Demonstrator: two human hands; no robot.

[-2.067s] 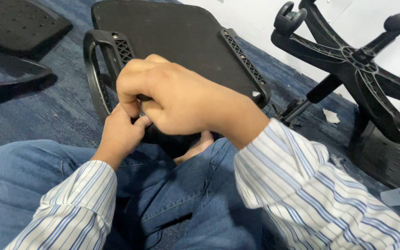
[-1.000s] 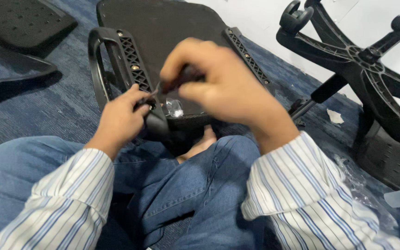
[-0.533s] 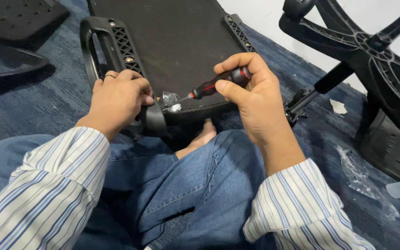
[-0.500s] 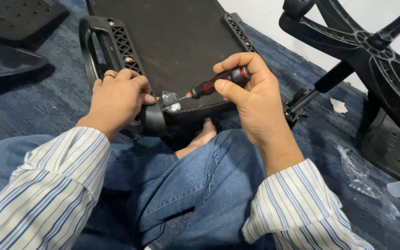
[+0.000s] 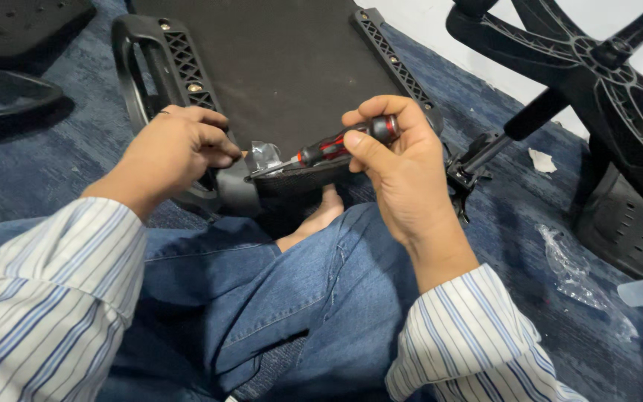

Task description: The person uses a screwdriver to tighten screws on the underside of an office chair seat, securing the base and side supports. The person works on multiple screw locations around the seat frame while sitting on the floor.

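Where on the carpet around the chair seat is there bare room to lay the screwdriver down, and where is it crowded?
Bare carpet lies left of the chair seat, below the dark panels. The right side is crowded: the wheel base, plastic wrap and a small clear cup.

Office-like room, furniture assembly on the floor: dark blue carpet (image 5: 53,156) under the upturned black chair seat (image 5: 277,67), five-star chair base (image 5: 597,59) right of seat, white wall (image 5: 426,15) behind it.
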